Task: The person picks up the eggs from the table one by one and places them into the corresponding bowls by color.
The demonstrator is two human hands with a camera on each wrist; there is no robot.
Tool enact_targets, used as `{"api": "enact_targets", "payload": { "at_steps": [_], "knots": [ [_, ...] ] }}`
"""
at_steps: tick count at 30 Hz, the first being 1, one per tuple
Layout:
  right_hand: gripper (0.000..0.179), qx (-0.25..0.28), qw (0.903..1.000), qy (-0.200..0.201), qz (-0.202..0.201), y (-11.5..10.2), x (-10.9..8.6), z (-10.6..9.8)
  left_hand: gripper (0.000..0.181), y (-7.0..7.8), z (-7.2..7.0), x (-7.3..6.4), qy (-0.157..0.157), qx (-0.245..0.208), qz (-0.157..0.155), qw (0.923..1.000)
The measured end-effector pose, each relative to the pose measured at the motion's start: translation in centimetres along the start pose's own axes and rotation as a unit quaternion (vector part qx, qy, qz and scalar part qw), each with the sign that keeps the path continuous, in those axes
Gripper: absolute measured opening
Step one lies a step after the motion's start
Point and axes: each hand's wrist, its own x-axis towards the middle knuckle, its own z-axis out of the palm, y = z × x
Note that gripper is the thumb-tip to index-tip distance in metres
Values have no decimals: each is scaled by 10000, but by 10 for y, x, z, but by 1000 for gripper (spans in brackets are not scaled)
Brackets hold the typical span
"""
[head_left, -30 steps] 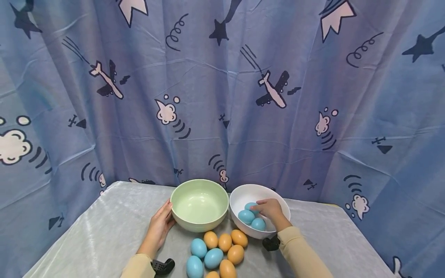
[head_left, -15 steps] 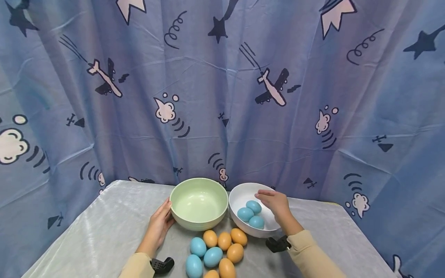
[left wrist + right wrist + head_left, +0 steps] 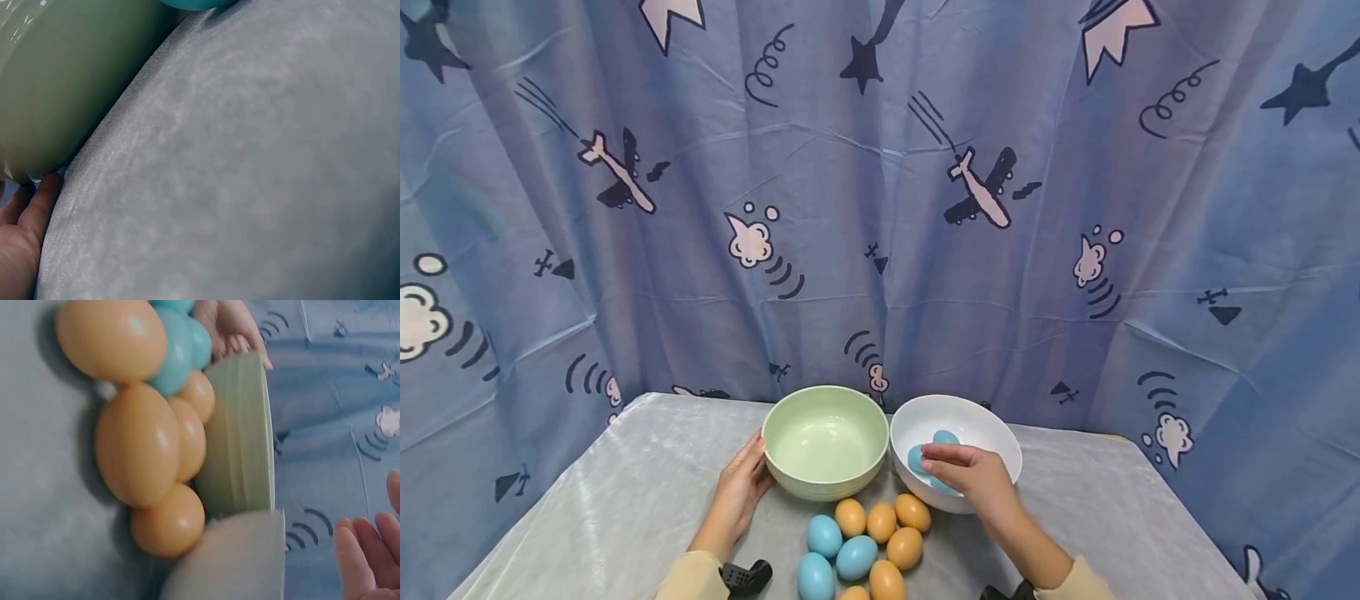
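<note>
My left hand (image 3: 741, 487) rests against the left side of the light green bowl (image 3: 825, 487), its fingertips at the rim. In the left wrist view, its fingers (image 3: 40, 203) touch the bowl's outer wall low down. Over the near part of the white bowl (image 3: 1000, 442) is my right hand (image 3: 977, 479), holding nothing, fingers extended and slightly bent. Blue eggs (image 3: 945, 437) lie inside the white bowl, partly covered by that hand. No eggs show inside the green bowl. The right wrist view shows the right hand (image 3: 369, 556) with a gap between thumb and fingers.
In front of the bowls, several orange eggs (image 3: 905, 548) and blue eggs (image 3: 857, 557) sit close together on the grey cloth-covered table (image 3: 602, 508). The two bowls stand side by side. Behind the table hangs a patterned blue curtain (image 3: 835, 250).
My right hand has let go of a blue egg in the white bowl, lifted toward the bowl's right rim, then moved back nearer and left. The left hand stays on the green bowl.
</note>
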Motion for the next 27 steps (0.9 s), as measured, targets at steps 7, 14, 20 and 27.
{"api": "enact_targets", "payload": {
  "at_steps": [7, 14, 20, 27],
  "knots": [
    [40, 1, 9982, -592, -113, 8, -24, 0, 68, 0, 1, -1, 7, -89, -5, 10000],
    [39, -139, 9948, -1007, -73, 24, -40, 2, 68, 0, 1, -1, -17, -106, -22, 9999],
    [42, -451, 9912, -1241, 101, 38, -44, 5, 69, 0, 0, -2, 16, -90, -49, 9999],
    [42, -505, 9893, -1315, 376, 46, -46, 7, 69, 1, 1, 0, -15, -118, -11, 9999]
  ]
}}
